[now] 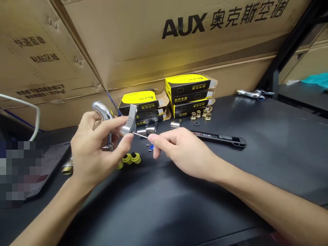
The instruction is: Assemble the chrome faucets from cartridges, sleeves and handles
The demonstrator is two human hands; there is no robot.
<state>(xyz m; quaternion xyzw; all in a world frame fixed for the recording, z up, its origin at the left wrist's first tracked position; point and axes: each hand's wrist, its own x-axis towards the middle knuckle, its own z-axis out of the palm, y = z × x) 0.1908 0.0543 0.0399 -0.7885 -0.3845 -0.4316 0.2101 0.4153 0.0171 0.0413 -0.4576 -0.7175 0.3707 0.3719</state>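
My left hand [96,148] is wrapped round a chrome faucet [102,111], its curved body standing above my fingers. The faucet's flat lever handle [132,118] points up beside my fingertips. In a pinch, my right hand [183,152] holds a thin metal screwdriver [140,135]; its tip meets the base of the lever. The grip end of that tool is hidden in my palm. Below my hands lie small screws [148,146], a blue piece [151,147] and yellow-green cartridges [135,158].
Stacked yellow-and-black boxes [191,80] stand at the back against large cardboard. Brass fittings [208,117], a black washer [196,123] and a black utility knife [220,138] lie on the dark table. Another chrome faucet [252,94] rests at the back right.
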